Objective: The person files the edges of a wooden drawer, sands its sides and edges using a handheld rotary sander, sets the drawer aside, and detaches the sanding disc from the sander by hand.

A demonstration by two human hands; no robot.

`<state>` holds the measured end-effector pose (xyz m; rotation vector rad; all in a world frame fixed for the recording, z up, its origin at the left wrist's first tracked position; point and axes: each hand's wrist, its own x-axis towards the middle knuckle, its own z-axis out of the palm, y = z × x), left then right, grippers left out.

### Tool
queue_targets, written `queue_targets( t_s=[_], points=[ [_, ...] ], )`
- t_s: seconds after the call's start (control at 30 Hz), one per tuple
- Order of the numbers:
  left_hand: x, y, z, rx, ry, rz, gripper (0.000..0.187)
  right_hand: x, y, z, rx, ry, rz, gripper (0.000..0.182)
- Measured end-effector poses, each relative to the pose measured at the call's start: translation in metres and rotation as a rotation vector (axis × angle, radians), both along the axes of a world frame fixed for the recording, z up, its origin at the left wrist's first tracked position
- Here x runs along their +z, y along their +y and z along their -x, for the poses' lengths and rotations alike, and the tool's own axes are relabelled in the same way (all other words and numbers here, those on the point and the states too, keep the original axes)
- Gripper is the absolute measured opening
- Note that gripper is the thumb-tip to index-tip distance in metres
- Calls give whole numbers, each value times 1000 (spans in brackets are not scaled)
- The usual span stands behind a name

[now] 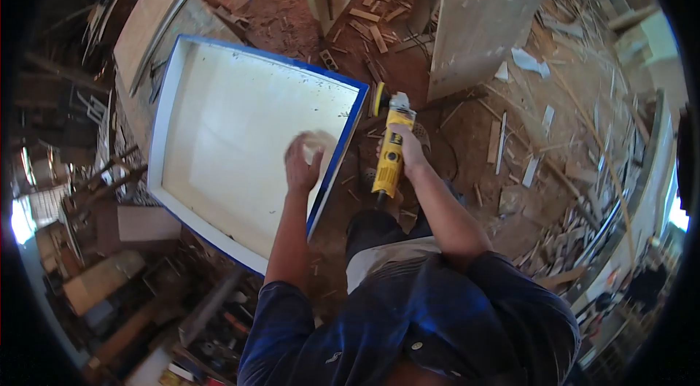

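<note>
I see a smooth, slightly glossy painted tray (233,123), a yellow plastic grinder (387,171) with a metal nose (400,101), a matt cloth shirt (430,313) and rough wood scraps (364,14).

head | left hand (300,165) over blue-rimmed pale box (226,116) | right hand (410,145) gripping yellow power tool (390,167) | wood scraps (364,14) on floor (255,10)

nothing I can actually read here, dark label (397,139) on the yellow power tool (389,173) way too small and blurry to make out, little pale squiggle (334,357) on the dark shirt (445,298), also unreadable
</note>
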<state>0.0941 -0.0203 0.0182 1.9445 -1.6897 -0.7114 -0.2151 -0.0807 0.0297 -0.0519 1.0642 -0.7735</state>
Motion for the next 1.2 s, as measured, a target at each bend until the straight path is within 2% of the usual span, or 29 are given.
queue_targets(
  t_s=[0.07,0.17,0.27,0.53,0.73,0.9,1.0,1.1,1.2],
  points=[
    [-2,-5,-17,-13,-430,-172,119,-4,6,-19,-72,-29,-15,36],
    [23,-30,-20,-56,-502,-554,154,-21,8,-40,-130,-48,-13,38],
    [20,-24,-40,-216,-460,-539,170,-36,9,-54,-168,-25,-48,38],
    [19,-27,-47,-316,-513,-598,177,-30,12,-55,-164,44,13,35],
    [23,-30,-41,-340,-552,-646,178,0,19,-54,-193,37,64,37],
    [18,-33,-41,-353,-561,-657,179,-18,11,-55,-213,53,-2,38],
    [14,-30,-45,-347,-567,-660,180,-14,16,-57,-207,107,87,38],
    [11,-31,-46,-347,-571,-678,179,14,14,-53,-193,33,167,36],
    [15,-32,-41,-348,-605,-708,175,9,15,-58,-207,70,162,36]
  ],
)
